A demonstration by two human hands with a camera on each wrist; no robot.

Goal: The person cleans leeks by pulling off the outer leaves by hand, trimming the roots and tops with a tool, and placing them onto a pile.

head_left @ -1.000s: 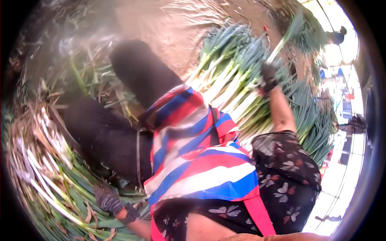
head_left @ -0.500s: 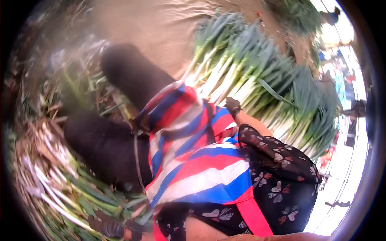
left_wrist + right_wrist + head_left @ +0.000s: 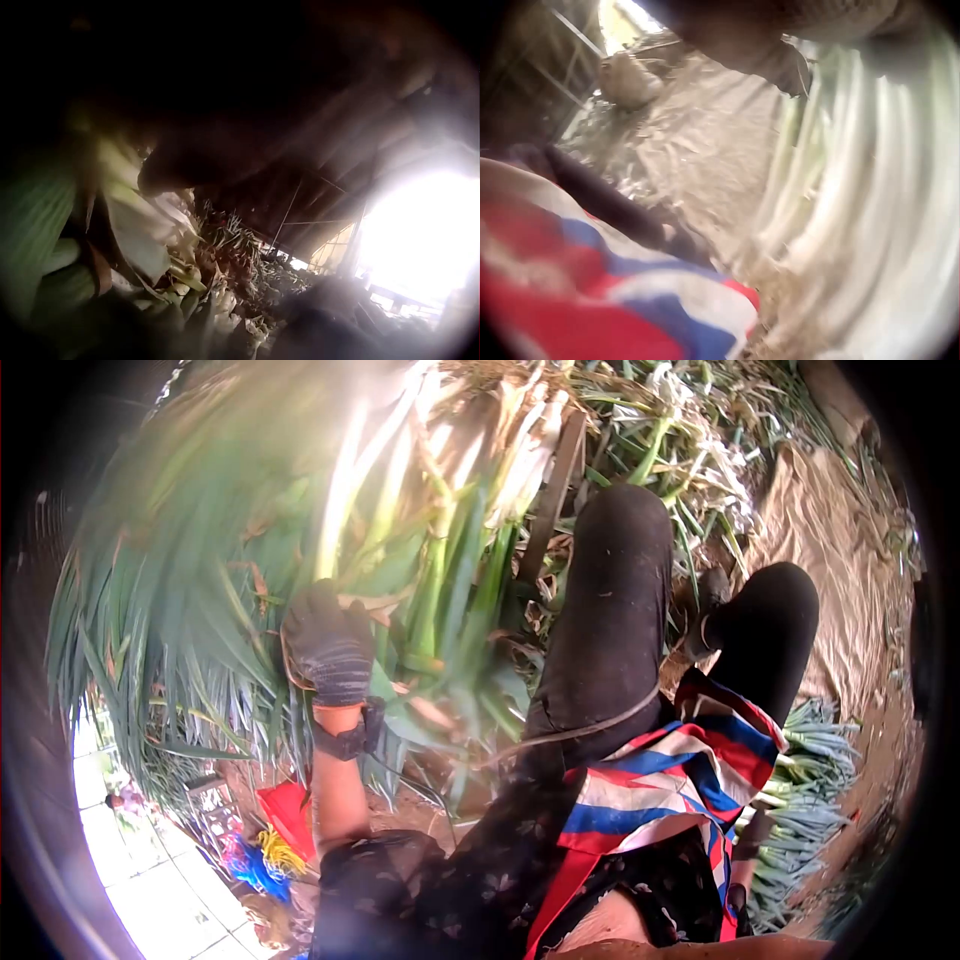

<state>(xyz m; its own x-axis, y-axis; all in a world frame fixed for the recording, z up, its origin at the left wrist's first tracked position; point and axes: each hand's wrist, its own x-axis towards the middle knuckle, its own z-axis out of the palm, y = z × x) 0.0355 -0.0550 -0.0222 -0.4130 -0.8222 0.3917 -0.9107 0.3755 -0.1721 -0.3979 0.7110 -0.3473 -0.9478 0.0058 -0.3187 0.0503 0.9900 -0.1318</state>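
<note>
My left hand [image 3: 328, 640], in a dark knitted glove, is over the leek pile at the left of the head view. Its fingers curl at the lower end of a pale leek stalk [image 3: 340, 520], which points away from me. Leek stems [image 3: 139, 225] lie close under the dark fingers in the left wrist view. The apron and leg mostly hide my right hand in the head view. In the right wrist view this hand [image 3: 780, 30] is a dark blur over a row of white leek shafts [image 3: 847, 172]; I cannot tell how its fingers lie.
Bundled leeks [image 3: 805, 800] lie beyond the striped apron [image 3: 640, 790] on my right. My knees [image 3: 620, 560] stand between the two heaps. A wooden stake [image 3: 550, 500] is by the loose pile. A brown sheet [image 3: 820, 580] covers ground at the right; a red object [image 3: 288, 815] sits lower left.
The head view has swung from the bundled leeks over to the loose pile. My right hand has let a leek go onto the row and drawn back. My left hand has moved onto a stalk.
</note>
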